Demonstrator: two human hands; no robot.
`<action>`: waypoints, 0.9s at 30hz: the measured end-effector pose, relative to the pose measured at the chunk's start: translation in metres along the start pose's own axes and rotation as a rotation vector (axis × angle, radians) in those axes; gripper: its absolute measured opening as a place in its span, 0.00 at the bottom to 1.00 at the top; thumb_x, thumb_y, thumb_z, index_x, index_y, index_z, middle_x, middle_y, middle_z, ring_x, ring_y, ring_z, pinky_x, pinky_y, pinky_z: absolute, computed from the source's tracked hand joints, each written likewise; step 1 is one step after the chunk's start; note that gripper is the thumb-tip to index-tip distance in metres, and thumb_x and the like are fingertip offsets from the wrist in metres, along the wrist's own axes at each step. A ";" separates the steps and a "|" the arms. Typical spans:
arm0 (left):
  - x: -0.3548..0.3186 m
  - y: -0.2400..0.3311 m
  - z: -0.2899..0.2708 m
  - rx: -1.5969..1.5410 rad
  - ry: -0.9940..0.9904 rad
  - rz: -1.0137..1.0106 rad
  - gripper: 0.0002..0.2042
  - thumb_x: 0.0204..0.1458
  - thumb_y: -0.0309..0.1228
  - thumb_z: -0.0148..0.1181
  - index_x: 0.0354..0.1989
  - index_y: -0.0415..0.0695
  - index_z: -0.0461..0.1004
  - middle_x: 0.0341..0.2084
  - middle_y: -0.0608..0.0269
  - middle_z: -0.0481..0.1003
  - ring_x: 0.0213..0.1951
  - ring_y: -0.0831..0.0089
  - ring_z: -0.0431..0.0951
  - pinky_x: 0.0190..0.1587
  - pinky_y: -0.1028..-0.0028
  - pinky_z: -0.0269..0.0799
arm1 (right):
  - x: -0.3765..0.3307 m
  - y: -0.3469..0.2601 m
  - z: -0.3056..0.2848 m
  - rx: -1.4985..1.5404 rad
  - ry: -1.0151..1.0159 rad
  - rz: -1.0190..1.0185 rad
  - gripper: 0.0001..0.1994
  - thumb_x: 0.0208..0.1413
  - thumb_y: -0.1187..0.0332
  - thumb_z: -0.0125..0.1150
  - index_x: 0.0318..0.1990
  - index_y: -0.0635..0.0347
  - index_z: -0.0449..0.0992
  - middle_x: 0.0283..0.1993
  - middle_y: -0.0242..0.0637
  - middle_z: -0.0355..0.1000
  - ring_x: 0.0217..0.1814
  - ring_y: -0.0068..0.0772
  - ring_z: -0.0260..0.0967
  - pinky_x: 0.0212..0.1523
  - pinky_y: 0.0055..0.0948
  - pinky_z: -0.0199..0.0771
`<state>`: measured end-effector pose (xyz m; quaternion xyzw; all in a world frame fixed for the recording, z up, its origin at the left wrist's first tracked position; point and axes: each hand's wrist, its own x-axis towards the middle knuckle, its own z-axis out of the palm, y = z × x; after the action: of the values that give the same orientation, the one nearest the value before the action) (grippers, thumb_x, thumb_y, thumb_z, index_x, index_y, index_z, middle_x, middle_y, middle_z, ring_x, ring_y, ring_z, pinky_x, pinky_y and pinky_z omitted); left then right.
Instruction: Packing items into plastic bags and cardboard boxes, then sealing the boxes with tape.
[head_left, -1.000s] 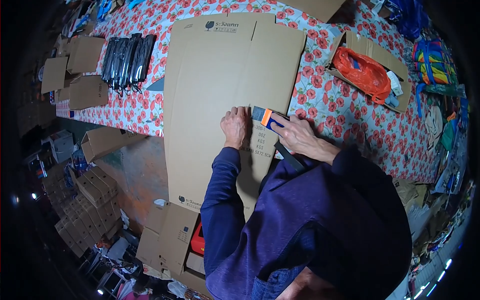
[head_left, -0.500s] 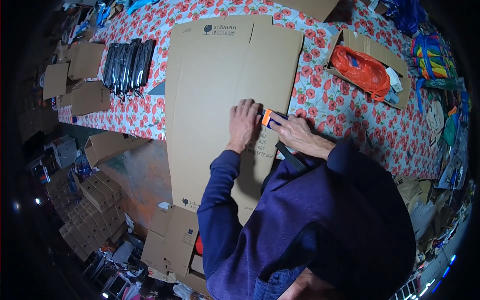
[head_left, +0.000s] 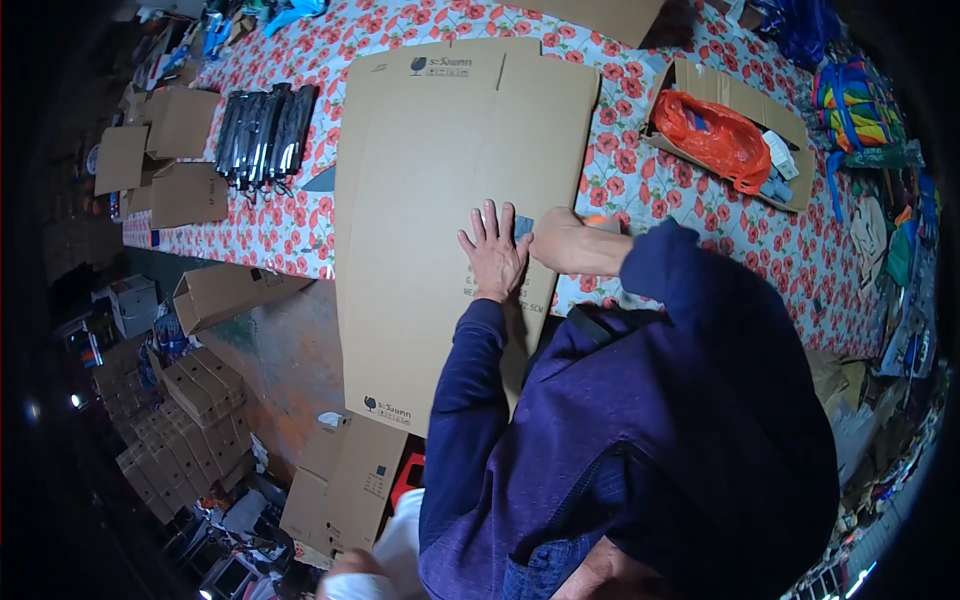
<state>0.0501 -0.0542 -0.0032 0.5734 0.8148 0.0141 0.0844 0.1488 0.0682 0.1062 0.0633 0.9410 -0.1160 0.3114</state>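
A large flat brown cardboard carton (head_left: 420, 200), printed near both ends, lies lengthwise before me. My left hand (head_left: 496, 255) rests palm down on it near its right edge, fingers spread. Beside those fingertips a small dark grey-blue patch (head_left: 523, 227) shows on the cardboard. At the carton's right edge my right hand (head_left: 572, 243) is closed, its wrist bent and its fingers mostly hidden. An orange object (head_left: 597, 220) peeks out at that hand's far side; its kind cannot be made out.
A flower-patterned cloth (head_left: 620, 150) covers the table. Black plastic-wrapped bundles (head_left: 265, 135) lie left; an open box (head_left: 790, 115) with a red plastic bag (head_left: 712, 138) lies right. Cartons (head_left: 205, 385) are stacked on the floor at left. White cloth (head_left: 402, 545) shows at the lower edge.
My left hand has flattened and spread its fingers. My right hand has turned at the carton's edge, with the orange-and-blue object now mostly hidden. The grey-blue patch and the white cloth have come into view.
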 end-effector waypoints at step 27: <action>-0.388 -0.094 0.031 -0.493 0.497 -1.772 0.40 0.50 0.52 0.59 0.66 0.37 0.58 0.61 0.40 0.65 0.60 0.43 0.66 0.60 0.52 0.65 | -0.005 0.003 0.164 1.970 0.224 0.302 0.12 0.57 0.68 0.59 0.48 0.55 0.76 0.33 0.32 0.70 0.31 0.23 0.66 0.32 0.22 0.68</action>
<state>0.0946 -0.4517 0.0024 -0.3062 0.9217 0.2380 0.0073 0.2465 0.0286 -0.0189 0.4222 0.4313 -0.7963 0.0413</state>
